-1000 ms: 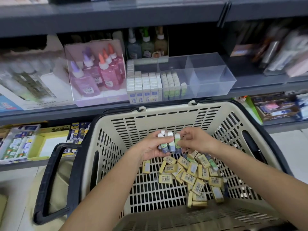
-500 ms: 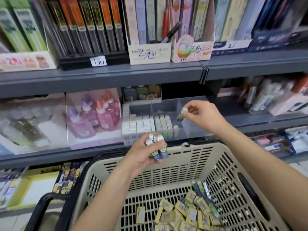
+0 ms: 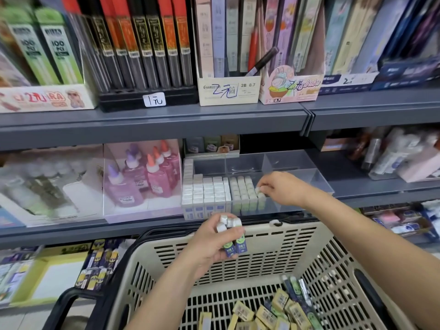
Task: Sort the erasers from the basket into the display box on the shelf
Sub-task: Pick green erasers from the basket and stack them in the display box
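A clear display box (image 3: pixel 316 177) with dividers stands on the middle shelf, its left compartments filled with rows of upright erasers (image 3: pixel 209 194). My right hand (image 3: pixel 281 189) reaches into the box and pinches one eraser (image 3: pixel 260 192) at the right end of the green-sleeved rows. My left hand (image 3: pixel 214 241) hovers above the basket's far rim and grips a small bunch of sleeved erasers (image 3: pixel 232 236) upright. The beige plastic basket (image 3: pixel 285 248) sits below, with several yellow and green erasers (image 3: pixel 273 310) loose on its floor.
Pink and purple glue bottles (image 3: pixel 142 179) stand in a clear case left of the box. The grey shelf edge (image 3: pixel 166 122) above carries pencil-lead packs and boxes. Packaged goods fill the shelf to the right (image 3: pixel 400 158). The basket's black handle (image 3: pixel 71 303) lies at lower left.
My view tilted up from the basket to the shelves. My right hand carried one eraser from the bunch up and down into the box; my left hand rose with the remaining erasers.
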`<state>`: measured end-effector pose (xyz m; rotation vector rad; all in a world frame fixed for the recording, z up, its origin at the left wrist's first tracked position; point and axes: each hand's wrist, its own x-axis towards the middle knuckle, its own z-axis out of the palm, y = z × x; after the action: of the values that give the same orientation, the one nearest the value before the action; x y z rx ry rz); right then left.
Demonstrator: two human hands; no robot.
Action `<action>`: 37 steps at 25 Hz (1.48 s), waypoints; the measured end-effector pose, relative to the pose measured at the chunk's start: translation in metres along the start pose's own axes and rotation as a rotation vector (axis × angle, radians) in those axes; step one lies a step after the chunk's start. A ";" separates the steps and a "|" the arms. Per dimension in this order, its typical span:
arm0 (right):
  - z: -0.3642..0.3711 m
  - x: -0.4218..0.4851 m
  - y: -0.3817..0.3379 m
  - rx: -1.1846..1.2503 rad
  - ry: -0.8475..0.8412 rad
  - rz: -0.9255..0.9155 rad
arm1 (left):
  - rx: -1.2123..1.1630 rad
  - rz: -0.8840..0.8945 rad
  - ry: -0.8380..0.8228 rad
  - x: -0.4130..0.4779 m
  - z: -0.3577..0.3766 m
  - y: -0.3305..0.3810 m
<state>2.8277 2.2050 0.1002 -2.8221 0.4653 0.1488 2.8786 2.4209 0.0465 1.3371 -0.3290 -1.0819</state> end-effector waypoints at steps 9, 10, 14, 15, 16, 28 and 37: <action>-0.006 -0.014 -0.001 0.100 0.135 0.080 | -0.005 -0.027 0.031 -0.003 0.001 0.003; -0.005 -0.016 -0.004 0.084 0.158 0.105 | -0.001 -0.029 0.030 -0.003 0.002 0.003; -0.003 -0.012 -0.013 0.005 0.159 0.203 | 0.013 -0.031 0.024 -0.005 0.003 0.004; -0.003 -0.010 -0.013 0.014 0.139 0.221 | 0.012 -0.031 0.023 -0.005 0.003 0.004; -0.005 -0.008 -0.012 0.038 0.116 0.234 | 0.008 -0.030 0.024 -0.006 0.002 0.005; -0.011 0.001 -0.007 0.141 0.056 0.216 | -0.019 -0.033 0.028 -0.005 0.002 0.004; -0.024 0.008 -0.022 -0.049 -0.225 0.281 | -0.030 -0.033 0.025 -0.005 0.002 0.003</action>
<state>2.8443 2.2154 0.1278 -2.7275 0.8108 0.5335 2.8763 2.4235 0.0517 1.3328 -0.2722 -1.0926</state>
